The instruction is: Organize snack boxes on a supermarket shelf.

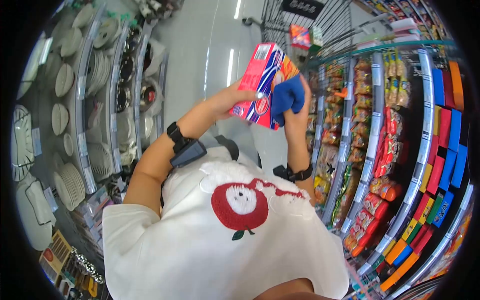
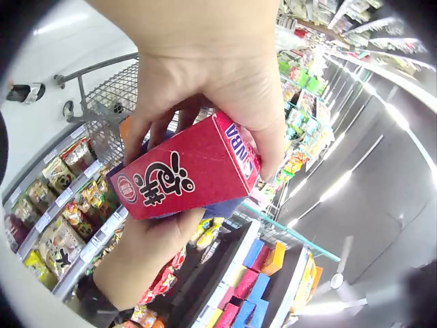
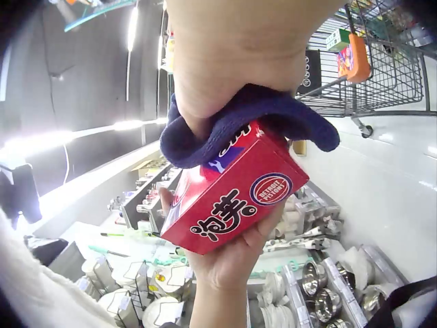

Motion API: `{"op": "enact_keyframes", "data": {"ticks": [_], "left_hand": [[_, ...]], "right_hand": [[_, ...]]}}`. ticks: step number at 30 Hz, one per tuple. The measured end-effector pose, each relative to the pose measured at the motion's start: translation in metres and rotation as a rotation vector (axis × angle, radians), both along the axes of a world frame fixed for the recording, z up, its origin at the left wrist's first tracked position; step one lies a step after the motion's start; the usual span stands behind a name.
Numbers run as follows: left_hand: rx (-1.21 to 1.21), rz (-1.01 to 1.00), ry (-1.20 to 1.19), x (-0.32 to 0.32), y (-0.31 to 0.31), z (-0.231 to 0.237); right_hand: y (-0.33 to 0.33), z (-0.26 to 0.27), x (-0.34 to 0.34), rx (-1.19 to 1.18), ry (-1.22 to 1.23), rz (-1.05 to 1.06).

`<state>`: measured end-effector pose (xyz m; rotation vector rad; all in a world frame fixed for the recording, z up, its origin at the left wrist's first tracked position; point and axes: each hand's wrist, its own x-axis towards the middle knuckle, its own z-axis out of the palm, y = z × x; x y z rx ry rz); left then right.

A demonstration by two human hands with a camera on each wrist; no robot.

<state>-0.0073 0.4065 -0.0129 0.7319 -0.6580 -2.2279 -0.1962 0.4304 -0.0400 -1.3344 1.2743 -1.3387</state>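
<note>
Both hands hold a red and blue snack box (image 1: 260,75) out in front of the body in the head view. My left hand (image 1: 226,101) grips its left end, thumb across the printed front. At the other end my right hand (image 1: 298,112) holds a dark blue cloth (image 1: 288,96) against the box. In the right wrist view the cloth (image 3: 252,123) is bunched under the right hand (image 3: 225,75) and laps over the box edge. The red side of the box (image 2: 181,174) carries black and white characters in the left wrist view. Part of the right fingers is hidden by the cloth.
A wire shopping cart (image 1: 330,22) stands ahead, with a red pack (image 1: 300,36) in it. Shelves of plates (image 1: 68,185) line the left side. Bagged snacks (image 1: 391,140) and colourful boxes (image 1: 440,175) fill the right shelves. Grey floor (image 1: 195,45) runs between them.
</note>
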Motion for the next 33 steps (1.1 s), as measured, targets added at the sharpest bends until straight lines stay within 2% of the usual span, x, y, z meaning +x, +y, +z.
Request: {"op": "enact_keyframes", "data": {"ticks": [3, 5, 7, 9, 12, 16, 18, 20, 22, 23, 26, 27, 30, 31, 33], "left_hand": [[-0.067, -0.059, -0.108, -0.04, -0.014, 0.001], [-0.211, -0.091, -0.22, -0.062, -0.023, 0.016], [-0.324, -0.101, -0.28, -0.08, -0.035, 0.024], [-0.292, -0.142, -0.306, -0.087, -0.053, 0.022], [-0.12, -0.164, -0.241, -0.101, -0.08, 0.018], [-0.003, -0.183, -0.111, -0.132, -0.127, -0.009], [0.043, -0.149, -0.09, -0.154, -0.16, -0.03], [0.048, -0.176, -0.106, -0.171, -0.204, -0.07], [0.146, -0.18, -0.098, -0.185, -0.229, -0.082], [0.21, -0.255, -0.003, -0.186, -0.24, -0.084], [0.332, -0.386, 0.157, -0.198, -0.257, -0.062], [0.284, -0.4, 0.108, -0.205, -0.261, -0.062], [0.24, -0.482, 0.092, -0.213, -0.279, -0.061], [0.152, -0.474, -0.018, -0.215, -0.284, -0.059], [-0.018, -0.443, -0.25, -0.216, -0.291, -0.052]], "right_hand": [[-0.016, 0.003, -0.043, -0.006, -0.093, -0.008], [-0.03, 0.002, -0.065, 0.001, -0.191, -0.014], [-0.037, 0.019, -0.077, -0.08, -0.175, -0.069], [-0.05, 0.02, -0.085, -0.118, -0.181, -0.112], [-0.064, 0.016, -0.106, -0.143, 0.043, -0.154], [-0.091, 0.0, -0.14, -0.122, -0.134, -0.314], [-0.11, -0.037, -0.163, -0.038, -0.087, -0.463], [-0.14, -0.071, -0.182, -0.007, -0.104, -0.573], [-0.152, -0.091, -0.191, 0.016, -0.183, -0.63], [-0.156, -0.1, -0.196, 0.071, -0.083, -0.566], [-0.172, -0.083, -0.183, 0.26, -0.834, -0.653], [-0.181, -0.068, -0.187, 0.283, -0.968, -0.605], [-0.197, -0.04, -0.197, 0.244, -1.014, -0.568], [-0.198, -0.038, -0.201, 0.284, -0.927, -0.632], [-0.208, -0.026, -0.207, 0.216, -0.566, -0.543]]}}
